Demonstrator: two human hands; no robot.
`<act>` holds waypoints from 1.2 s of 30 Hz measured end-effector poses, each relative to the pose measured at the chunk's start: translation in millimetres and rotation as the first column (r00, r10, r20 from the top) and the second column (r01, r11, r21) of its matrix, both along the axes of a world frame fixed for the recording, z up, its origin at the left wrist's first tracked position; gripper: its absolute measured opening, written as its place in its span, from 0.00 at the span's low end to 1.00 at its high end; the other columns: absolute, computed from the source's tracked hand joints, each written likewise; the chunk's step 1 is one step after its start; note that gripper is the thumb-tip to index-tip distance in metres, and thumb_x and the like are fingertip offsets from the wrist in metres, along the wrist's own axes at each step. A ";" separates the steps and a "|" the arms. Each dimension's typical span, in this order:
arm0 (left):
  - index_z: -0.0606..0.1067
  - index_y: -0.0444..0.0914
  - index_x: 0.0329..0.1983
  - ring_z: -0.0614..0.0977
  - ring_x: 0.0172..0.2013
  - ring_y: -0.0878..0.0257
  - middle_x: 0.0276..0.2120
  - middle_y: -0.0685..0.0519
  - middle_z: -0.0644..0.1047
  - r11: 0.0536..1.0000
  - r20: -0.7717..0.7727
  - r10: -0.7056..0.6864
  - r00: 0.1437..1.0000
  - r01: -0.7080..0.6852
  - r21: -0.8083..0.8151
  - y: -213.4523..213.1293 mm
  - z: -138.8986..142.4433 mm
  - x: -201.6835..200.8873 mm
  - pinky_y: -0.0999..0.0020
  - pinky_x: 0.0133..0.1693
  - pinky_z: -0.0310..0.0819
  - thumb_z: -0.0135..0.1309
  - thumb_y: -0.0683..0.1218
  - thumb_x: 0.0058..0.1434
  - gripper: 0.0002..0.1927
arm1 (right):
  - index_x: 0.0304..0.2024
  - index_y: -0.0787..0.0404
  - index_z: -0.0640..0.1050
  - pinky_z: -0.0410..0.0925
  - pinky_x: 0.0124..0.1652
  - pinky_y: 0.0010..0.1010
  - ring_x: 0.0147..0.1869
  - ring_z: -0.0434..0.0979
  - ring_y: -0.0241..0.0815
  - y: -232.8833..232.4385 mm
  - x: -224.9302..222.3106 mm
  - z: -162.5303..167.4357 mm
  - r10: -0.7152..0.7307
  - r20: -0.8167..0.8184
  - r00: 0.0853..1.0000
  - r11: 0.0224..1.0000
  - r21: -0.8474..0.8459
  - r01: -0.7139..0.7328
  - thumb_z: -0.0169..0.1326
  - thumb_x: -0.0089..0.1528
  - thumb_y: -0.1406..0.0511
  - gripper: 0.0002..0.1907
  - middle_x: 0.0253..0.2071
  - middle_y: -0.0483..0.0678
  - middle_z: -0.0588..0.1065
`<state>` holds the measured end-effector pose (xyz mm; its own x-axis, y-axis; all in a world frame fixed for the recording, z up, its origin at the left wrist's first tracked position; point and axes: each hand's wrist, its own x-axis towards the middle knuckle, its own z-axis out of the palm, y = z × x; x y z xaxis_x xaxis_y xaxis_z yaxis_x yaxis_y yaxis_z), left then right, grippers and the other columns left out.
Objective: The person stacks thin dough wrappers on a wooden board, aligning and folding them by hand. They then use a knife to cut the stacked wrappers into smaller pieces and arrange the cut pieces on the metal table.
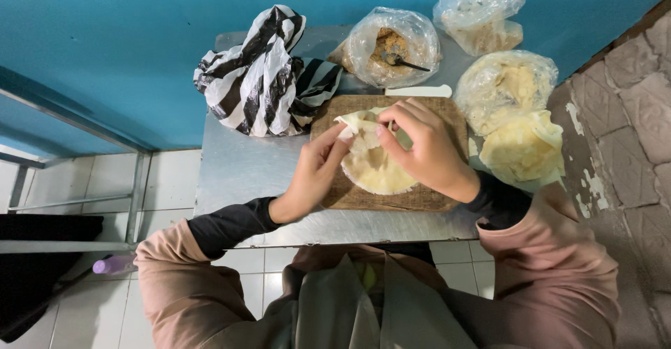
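Observation:
A pale round sheet of dough (374, 171) lies on a brown wooden board (419, 198) on a small metal table (237, 174). My left hand (314, 174) pinches the folded-up far edge of the dough with its fingertips. My right hand (423, 146) rests over the dough and grips the same folded edge from the right side. Both sleeves are black under pink.
A black-and-white striped plastic bag (258, 76) sits at the table's back left. A clear bag with brown filling and a dark spoon (393, 47) stands behind the board. More clear bags (482, 10) and bagged pale dough (510, 90) lie at right. A stone wall (629, 125) borders the right.

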<state>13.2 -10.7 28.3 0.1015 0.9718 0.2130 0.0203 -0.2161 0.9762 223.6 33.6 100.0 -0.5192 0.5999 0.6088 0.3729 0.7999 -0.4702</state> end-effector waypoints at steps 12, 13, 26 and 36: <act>0.78 0.37 0.48 0.80 0.26 0.53 0.29 0.45 0.77 0.900 -0.575 0.170 0.800 0.111 0.421 -1.3 41.5 -20.5 0.62 0.29 0.73 0.64 0.42 0.65 0.11 | 0.52 0.63 0.69 0.69 0.42 0.39 0.41 0.75 0.50 -17.5 -9.0 -4.6 0.087 0.042 0.995 0.995 0.048 -0.089 0.67 0.60 0.69 0.23 0.41 0.51 0.73; 0.77 0.37 0.47 0.80 0.27 0.52 0.29 0.45 0.76 0.853 -0.587 0.154 0.795 0.193 0.485 -2.8 45.3 -23.2 0.60 0.30 0.72 0.64 0.40 0.61 0.12 | 0.54 0.64 0.69 0.70 0.43 0.39 0.43 0.76 0.50 -18.2 -9.7 -4.3 0.096 0.022 0.995 0.992 0.075 -0.097 0.66 0.60 0.69 0.24 0.43 0.51 0.73; 0.74 0.34 0.39 0.80 0.27 0.52 0.29 0.47 0.78 0.663 -0.594 0.307 0.744 0.281 0.694 -5.6 63.0 -22.1 0.59 0.30 0.74 0.62 0.42 0.67 0.09 | 0.48 0.65 0.77 0.72 0.44 0.38 0.45 0.81 0.51 -26.3 -4.8 8.8 0.000 -0.020 1.000 0.979 0.204 0.004 0.61 0.63 0.74 0.11 0.43 0.52 0.78; 0.78 0.35 0.42 0.82 0.22 0.61 0.25 0.50 0.79 0.844 -0.523 0.231 0.821 0.099 0.527 -4.8 52.1 -14.3 0.67 0.24 0.73 0.61 0.46 0.68 0.09 | 0.48 0.66 0.75 0.63 0.39 0.22 0.41 0.67 0.28 -6.6 4.5 -21.1 -0.022 -0.387 0.922 0.726 -0.640 -0.252 0.50 0.72 0.67 0.07 0.38 0.45 0.70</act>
<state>-1.1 -15.5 80.4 0.2990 0.7402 0.6022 0.5445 -0.6506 0.5294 228.1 27.0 79.0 -0.4500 0.8652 0.2213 0.0036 0.2496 -0.9683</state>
